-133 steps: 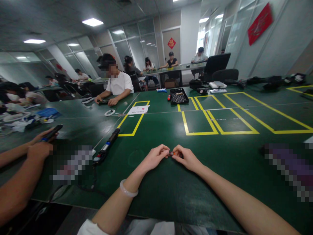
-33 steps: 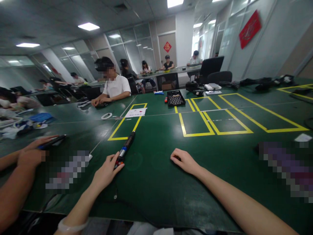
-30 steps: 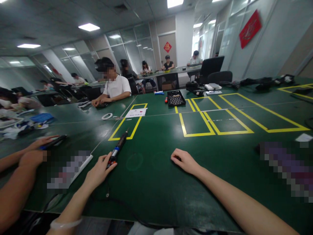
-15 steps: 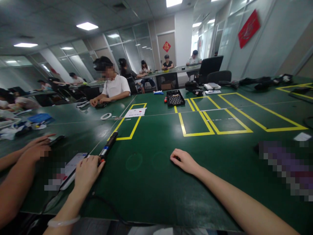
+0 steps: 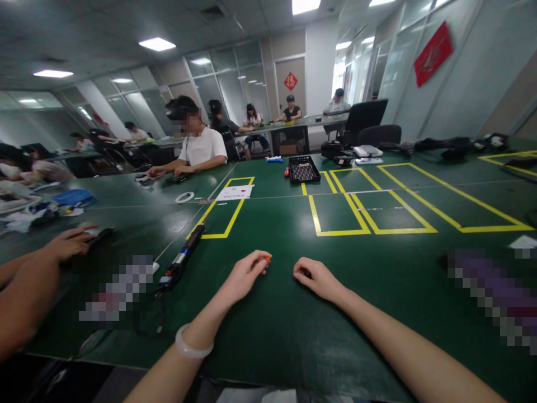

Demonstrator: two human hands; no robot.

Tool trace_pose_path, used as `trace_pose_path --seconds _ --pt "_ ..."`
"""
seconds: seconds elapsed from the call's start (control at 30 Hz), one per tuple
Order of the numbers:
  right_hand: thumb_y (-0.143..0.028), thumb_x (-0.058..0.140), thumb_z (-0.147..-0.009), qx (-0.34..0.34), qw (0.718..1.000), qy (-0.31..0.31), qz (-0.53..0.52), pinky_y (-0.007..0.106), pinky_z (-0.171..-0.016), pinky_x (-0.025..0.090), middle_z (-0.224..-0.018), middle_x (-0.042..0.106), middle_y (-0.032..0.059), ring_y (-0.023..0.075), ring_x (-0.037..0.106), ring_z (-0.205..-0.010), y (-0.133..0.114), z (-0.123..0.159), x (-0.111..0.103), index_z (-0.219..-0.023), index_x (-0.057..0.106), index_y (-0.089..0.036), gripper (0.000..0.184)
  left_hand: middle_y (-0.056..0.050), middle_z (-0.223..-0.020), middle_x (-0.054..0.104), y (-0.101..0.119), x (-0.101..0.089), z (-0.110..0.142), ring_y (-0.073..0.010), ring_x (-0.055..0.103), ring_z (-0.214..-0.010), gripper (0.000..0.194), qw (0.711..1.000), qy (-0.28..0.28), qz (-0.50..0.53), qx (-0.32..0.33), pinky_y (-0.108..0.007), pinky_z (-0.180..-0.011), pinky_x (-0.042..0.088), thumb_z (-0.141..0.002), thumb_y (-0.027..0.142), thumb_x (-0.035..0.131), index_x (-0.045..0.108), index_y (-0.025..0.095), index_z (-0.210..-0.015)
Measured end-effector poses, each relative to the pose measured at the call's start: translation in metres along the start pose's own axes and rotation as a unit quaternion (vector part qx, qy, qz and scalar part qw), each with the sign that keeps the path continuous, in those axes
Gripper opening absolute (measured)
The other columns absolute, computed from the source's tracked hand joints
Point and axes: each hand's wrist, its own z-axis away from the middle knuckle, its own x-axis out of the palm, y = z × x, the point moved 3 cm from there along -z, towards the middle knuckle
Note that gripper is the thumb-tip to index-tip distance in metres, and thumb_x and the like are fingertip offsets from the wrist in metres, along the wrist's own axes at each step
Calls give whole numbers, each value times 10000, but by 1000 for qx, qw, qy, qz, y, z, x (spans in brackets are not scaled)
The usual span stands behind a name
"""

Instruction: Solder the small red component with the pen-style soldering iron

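My left hand [image 5: 244, 275], with a pale bracelet on the wrist, is closed in a pinch. A small orange piece [image 5: 267, 259] shows between its thumb and fingertips; its kind is too small to make out. Across a short gap, my right hand [image 5: 318, 276] rests on the table with its fingers curled in. Whatever it may hold is hidden. A dark pen-shaped electric screwdriver [image 5: 181, 256] with a silver and blue band lies left of my left hand, its cable running toward the table's near edge.
Yellow tape rectangles [image 5: 342, 233] mark the green table [image 5: 268, 330]. Farther back are a black tray [image 5: 304, 170] of small parts and a paper label [image 5: 235, 192]. A co-worker's hands [image 5: 73, 243] work at the left. A blurred-out object [image 5: 490, 285] lies right.
My left hand has let go of the screwdriver, now lying at the left, and come back rightward near my right hand, pinching the orange piece. My right hand stays in place.
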Motion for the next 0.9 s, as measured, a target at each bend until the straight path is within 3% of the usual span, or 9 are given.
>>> trace_pose_path --seconds 0.13,0.33,0.47,0.6,0.77,0.9 --pt "-226 568 -872 -1 996 0 -84 230 -634 425 -774 581 -19 121 550 -666 -3 1 0 -1079 514 -197 216 -7 -862 617 12 35 -16 -123 566 -769 379 996 -72 50 27 -245 -714 426 -873 366 500 542 197 -1209" --pt "-244 560 -881 -13 995 -18 -97 221 -616 411 -781 594 -6 118 542 -671 -7 0 2 -953 569 -185 93 4 -832 586 2 52 -17 -116 555 -764 427 984 -131 119 14 -253 -729 426 -858 356 540 476 174 -1239" --pt "-297 574 -879 22 994 -3 -103 220 -604 407 -751 585 -8 122 536 -658 -4 -1 0 -938 565 -179 132 -13 -865 616 5 51 -14 -133 584 -812 332 993 -92 72 34 -277 -781 445 -887 385 490 499 185 -1152" --pt "-360 534 -906 55 993 15 -107 221 -590 389 -726 596 -3 122 529 -641 -2 -1 -5 -885 575 -164 201 -30 -1011 625 16 50 -8 -151 589 -890 299 993 -55 -32 98 -292 -836 445 -849 367 560 531 221 -1108" --pt "-357 444 -952 58 995 -11 -84 227 -590 362 -626 573 -17 113 513 -585 -3 -2 -4 -755 574 -158 308 -14 -911 641 16 54 -5 -161 581 -865 190 980 -20 -151 127 -300 -816 423 -891 332 498 587 233 -1025" --pt "-365 509 -919 55 989 3 -137 216 -580 378 -669 574 -26 112 523 -607 -1 -1 -2 -906 561 -166 207 -19 -926 658 11 53 -6 -162 591 -865 223 980 -8 -159 117 -295 -814 421 -910 372 464 600 229 -1013"
